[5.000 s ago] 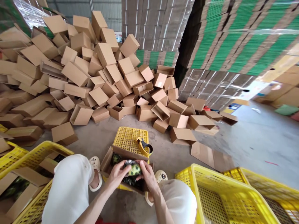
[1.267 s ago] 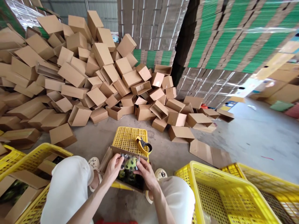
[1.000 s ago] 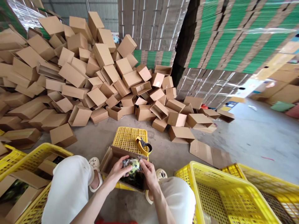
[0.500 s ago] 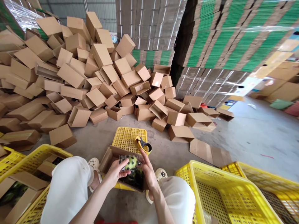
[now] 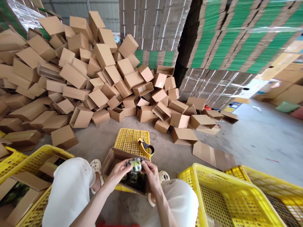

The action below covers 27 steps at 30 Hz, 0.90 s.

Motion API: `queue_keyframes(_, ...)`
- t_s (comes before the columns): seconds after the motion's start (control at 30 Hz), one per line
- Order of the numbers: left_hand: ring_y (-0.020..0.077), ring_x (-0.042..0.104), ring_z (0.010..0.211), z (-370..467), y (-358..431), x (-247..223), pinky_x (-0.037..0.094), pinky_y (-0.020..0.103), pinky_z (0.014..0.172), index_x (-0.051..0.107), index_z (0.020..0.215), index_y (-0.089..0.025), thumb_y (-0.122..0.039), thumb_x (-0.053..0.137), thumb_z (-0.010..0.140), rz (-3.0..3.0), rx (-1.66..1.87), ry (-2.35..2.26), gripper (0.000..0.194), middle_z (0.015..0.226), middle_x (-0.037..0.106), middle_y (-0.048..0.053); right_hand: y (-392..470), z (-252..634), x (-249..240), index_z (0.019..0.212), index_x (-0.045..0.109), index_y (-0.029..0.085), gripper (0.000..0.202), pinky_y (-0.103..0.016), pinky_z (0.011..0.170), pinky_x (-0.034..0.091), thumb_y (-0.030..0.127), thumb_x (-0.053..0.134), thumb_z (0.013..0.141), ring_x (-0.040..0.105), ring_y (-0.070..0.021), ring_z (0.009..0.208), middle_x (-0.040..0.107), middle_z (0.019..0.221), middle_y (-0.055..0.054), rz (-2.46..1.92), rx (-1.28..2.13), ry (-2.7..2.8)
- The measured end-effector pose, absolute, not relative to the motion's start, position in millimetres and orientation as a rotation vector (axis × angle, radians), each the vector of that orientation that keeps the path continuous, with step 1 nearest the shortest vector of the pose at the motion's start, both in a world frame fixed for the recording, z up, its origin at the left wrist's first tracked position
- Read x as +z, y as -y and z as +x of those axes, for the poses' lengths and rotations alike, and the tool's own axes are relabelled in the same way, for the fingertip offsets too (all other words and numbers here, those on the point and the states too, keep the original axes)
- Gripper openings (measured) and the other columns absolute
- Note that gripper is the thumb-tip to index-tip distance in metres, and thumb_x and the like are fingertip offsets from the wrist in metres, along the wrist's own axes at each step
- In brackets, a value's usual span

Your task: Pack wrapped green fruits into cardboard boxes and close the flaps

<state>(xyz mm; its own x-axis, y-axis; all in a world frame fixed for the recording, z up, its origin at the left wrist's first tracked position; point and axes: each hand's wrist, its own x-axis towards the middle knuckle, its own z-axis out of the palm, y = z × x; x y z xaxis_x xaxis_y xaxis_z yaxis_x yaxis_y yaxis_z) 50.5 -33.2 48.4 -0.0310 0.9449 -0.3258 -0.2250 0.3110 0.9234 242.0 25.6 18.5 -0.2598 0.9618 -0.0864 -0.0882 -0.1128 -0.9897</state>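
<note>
Between my two hands is a green, dark-spotted item in clear plastic film [image 5: 136, 164]; its kind cannot be made out. My left hand [image 5: 119, 172] holds its left side, thumb on top. My right hand [image 5: 151, 175] pinches its right end between thumb and fingers. Both are just above an open cardboard box [image 5: 109, 161], in which more dark and green wrapped items [image 5: 133, 182] lie in shadow. The box rests on a yellow perforated plastic crate [image 5: 126, 138]. A yellow and black tape dispenser [image 5: 146, 147] lies on the crate, behind the box.
Large yellow crates [image 5: 197, 189] stand to my right. The yellow crate [image 5: 47, 149] on my left holds open cartons with green items. Ahead rises a big heap of cardboard boxes [image 5: 99, 97], with strapped stacks of flattened cardboard [image 5: 213, 41] behind. A flattened carton [image 5: 214, 154] lies on the floor.
My right hand has gone from an extended index finger to a pinch on the wrapped item's right end. The item has turned slightly and its film is drawn tighter.
</note>
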Motion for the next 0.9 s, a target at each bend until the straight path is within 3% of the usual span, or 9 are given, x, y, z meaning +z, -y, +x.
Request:
queue_keyframes(0.07,0.0304,0.075,0.109,52,33,45,0.061,0.037,0.092,0.076,0.116,-0.017,-0.072,0.085,0.065,0.719,1.101,-1.274,0.076,0.118,0.078,0.016,-25,241,19,0.068,0.072,0.020,0.052,-0.030,0.056,0.050,0.070,0.074,0.083,0.057,-0.0184,0.060,0.064,0.063,-0.002,-1.081,1.498,1.298)
queue_keyframes(0.17,0.0251,0.077,0.088,53,32,38,0.061,0.032,0.076,0.077,0.107,-0.015,-0.076,0.082,0.066,0.655,1.118,-1.335,0.073,0.102,0.080,0.013,-23,239,20,0.066,0.067,0.020,0.055,-0.030,0.052,0.049,0.072,0.073,0.083,0.060,-0.0186,0.055,0.061,0.060,-0.001,-1.089,1.520,1.306)
queue_keyframes(0.3,0.0239,0.075,0.085,52,29,33,0.058,0.027,0.068,0.079,0.091,-0.015,-0.077,0.078,0.069,0.685,1.161,-1.405,0.066,0.087,0.079,0.009,-22,238,20,0.068,0.065,0.021,0.056,-0.030,0.051,0.050,0.074,0.072,0.083,0.064,-0.0203,0.056,0.062,0.061,-0.001,-1.090,1.549,1.302)
queue_keyframes(0.4,0.0236,0.074,0.083,51,29,33,0.057,0.026,0.065,0.081,0.096,-0.014,-0.076,0.078,0.070,0.676,1.182,-1.403,0.067,0.086,0.080,0.009,-22,238,20,0.069,0.065,0.021,0.055,-0.030,0.052,0.051,0.074,0.071,0.084,0.065,-0.0204,0.057,0.062,0.062,-0.001,-1.092,1.556,1.299)
queue_keyframes(0.6,0.0266,0.075,0.092,53,27,32,0.058,0.029,0.074,0.082,0.112,-0.014,-0.073,0.078,0.073,0.709,1.232,-1.368,0.071,0.100,0.082,0.011,-23,239,18,0.071,0.069,0.019,0.055,-0.029,0.058,0.055,0.073,0.073,0.083,0.061,-0.0171,0.060,0.063,0.065,0.000,-1.062,1.599,1.206)
queue_keyframes(0.77,0.0340,0.074,0.109,49,24,42,0.059,0.039,0.095,0.084,0.106,-0.015,-0.072,0.082,0.068,0.773,1.276,-1.410,0.068,0.111,0.082,0.014,-21,238,17,0.099,0.078,0.020,0.057,-0.029,0.056,0.057,0.074,0.074,0.081,0.069,-0.0193,0.062,0.073,0.076,-0.004,-1.048,1.784,0.975)
queue_keyframes(0.9,0.0369,0.069,0.124,45,25,50,0.049,0.045,0.114,0.084,0.107,-0.016,-0.065,0.086,0.068,0.819,1.288,-1.337,0.063,0.121,0.080,0.016,-20,239,16,0.100,0.082,0.021,0.045,-0.031,0.067,0.062,0.057,0.089,0.073,0.071,-0.0195,0.074,0.078,0.095,-0.006,-0.966,1.831,0.918)
